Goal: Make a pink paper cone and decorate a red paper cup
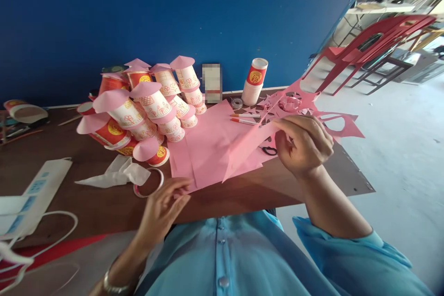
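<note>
Pink paper sheets (208, 148) lie spread on the brown table. With thumb and fingers pinched, my right hand (305, 141) lifts the edge of a pink sheet (244, 150), which stands tilted above the others. My left hand (166, 203) is at the near left corner of the lying sheets, its thumb and fingers apart and holding nothing. Beside it are a tape roll (149, 185) and crumpled white tissue (118, 172). Two orange-and-white markers (244, 121) and black-handled scissors (269, 151) lie near the raised sheet, the scissors partly hidden.
Paper-cup towers with pink cone roofs (152, 97) crowd the left back. Two stacked cups (255, 81) and a small tape roll (237, 103) stand by the blue wall (173, 9). Pink cut scraps (294, 101) cover the right. A white power strip (34, 194) lies left; a red chair (367, 46) stands beyond.
</note>
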A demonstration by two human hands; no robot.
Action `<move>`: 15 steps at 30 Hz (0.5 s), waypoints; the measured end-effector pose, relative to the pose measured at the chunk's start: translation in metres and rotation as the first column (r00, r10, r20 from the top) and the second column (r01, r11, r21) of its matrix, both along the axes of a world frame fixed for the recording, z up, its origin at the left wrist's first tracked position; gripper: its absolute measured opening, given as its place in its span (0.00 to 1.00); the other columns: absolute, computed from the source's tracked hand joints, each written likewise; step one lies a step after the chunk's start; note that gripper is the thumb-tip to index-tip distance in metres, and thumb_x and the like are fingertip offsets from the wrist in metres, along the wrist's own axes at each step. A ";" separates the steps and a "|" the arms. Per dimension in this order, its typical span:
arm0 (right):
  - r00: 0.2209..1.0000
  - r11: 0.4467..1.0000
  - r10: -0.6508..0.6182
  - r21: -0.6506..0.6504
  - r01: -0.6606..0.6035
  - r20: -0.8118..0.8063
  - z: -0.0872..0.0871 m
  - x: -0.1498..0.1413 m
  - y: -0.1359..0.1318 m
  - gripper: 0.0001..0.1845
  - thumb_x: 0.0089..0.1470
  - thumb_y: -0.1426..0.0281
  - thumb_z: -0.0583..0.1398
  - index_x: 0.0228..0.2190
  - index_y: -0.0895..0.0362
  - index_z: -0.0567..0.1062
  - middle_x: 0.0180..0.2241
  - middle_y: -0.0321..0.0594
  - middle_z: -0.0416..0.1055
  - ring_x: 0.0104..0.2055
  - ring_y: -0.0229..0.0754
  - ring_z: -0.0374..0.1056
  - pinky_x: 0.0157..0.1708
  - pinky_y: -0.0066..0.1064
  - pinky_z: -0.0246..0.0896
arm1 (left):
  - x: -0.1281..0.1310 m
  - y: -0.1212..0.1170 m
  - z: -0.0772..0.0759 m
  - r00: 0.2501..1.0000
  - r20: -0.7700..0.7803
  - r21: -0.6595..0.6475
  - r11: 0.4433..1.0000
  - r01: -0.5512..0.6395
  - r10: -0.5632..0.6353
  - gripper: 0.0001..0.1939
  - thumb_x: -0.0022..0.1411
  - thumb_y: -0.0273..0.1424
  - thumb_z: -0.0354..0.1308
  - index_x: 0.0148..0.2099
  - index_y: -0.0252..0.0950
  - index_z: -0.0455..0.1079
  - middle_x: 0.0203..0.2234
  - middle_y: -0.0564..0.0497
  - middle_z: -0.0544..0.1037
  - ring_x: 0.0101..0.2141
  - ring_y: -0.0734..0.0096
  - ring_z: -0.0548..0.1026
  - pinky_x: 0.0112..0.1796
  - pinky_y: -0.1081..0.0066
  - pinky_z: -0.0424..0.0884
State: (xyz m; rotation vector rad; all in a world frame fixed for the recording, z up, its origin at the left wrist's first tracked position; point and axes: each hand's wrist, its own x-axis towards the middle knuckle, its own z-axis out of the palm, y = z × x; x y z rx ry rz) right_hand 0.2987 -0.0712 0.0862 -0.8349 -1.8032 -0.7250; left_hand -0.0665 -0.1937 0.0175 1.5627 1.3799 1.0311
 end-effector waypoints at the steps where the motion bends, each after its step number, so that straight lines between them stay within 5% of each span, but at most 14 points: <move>1: 1.000 1.000 -0.002 0.007 0.002 -0.019 0.004 -0.002 0.002 0.18 0.67 0.78 0.62 0.52 0.48 0.82 0.40 0.41 0.84 0.38 0.47 0.82 0.40 0.41 0.78 | 0.017 0.006 0.001 0.966 0.244 -0.173 0.976 0.130 -0.086 0.27 0.72 0.56 0.65 0.57 0.39 0.85 0.51 0.39 0.88 0.48 0.55 0.86 0.48 0.61 0.83; 4: 0.996 0.996 0.059 0.066 -0.055 -0.061 0.018 -0.010 0.004 0.17 0.68 0.76 0.63 0.53 0.47 0.81 0.40 0.40 0.84 0.39 0.47 0.82 0.38 0.41 0.79 | 0.063 0.027 0.001 0.609 0.791 -0.366 0.758 0.540 -0.052 0.48 0.66 0.71 0.56 0.61 0.33 0.83 0.62 0.30 0.83 0.57 0.45 0.85 0.55 0.54 0.82; 7: 0.982 0.980 0.164 0.129 -0.151 -0.097 0.030 -0.016 0.002 0.22 0.67 0.79 0.62 0.56 0.46 0.80 0.42 0.39 0.84 0.40 0.47 0.82 0.38 0.40 0.79 | 0.100 0.046 0.004 0.340 0.939 -0.304 0.574 0.761 0.047 0.52 0.65 0.72 0.57 0.64 0.27 0.79 0.63 0.27 0.82 0.59 0.45 0.84 0.57 0.56 0.80; 9: 0.966 0.971 0.218 0.135 -0.200 -0.137 0.034 -0.016 0.003 0.23 0.66 0.80 0.61 0.56 0.46 0.81 0.43 0.39 0.85 0.41 0.47 0.82 0.40 0.41 0.80 | 0.119 0.057 0.008 0.250 0.956 -0.290 0.609 0.738 0.152 0.44 0.68 0.66 0.61 0.62 0.29 0.79 0.57 0.33 0.85 0.54 0.53 0.86 0.55 0.61 0.82; 12: 0.947 0.960 0.274 0.103 -0.260 -0.166 0.033 -0.011 0.012 0.22 0.67 0.81 0.61 0.53 0.46 0.82 0.43 0.37 0.85 0.42 0.45 0.83 0.41 0.40 0.80 | 0.135 0.074 0.017 0.171 0.932 -0.360 0.757 0.545 0.320 0.16 0.74 0.42 0.69 0.51 0.33 0.81 0.42 0.48 0.89 0.42 0.69 0.87 0.48 0.73 0.82; 15: 0.936 0.949 0.304 -0.026 -0.313 -0.177 0.022 0.002 0.030 0.15 0.68 0.79 0.62 0.43 0.46 0.83 0.42 0.36 0.84 0.41 0.44 0.82 0.40 0.40 0.80 | 0.139 0.092 0.030 0.160 0.916 -0.401 0.827 0.394 0.368 0.09 0.69 0.35 0.72 0.45 0.36 0.81 0.43 0.49 0.90 0.46 0.62 0.88 0.50 0.67 0.84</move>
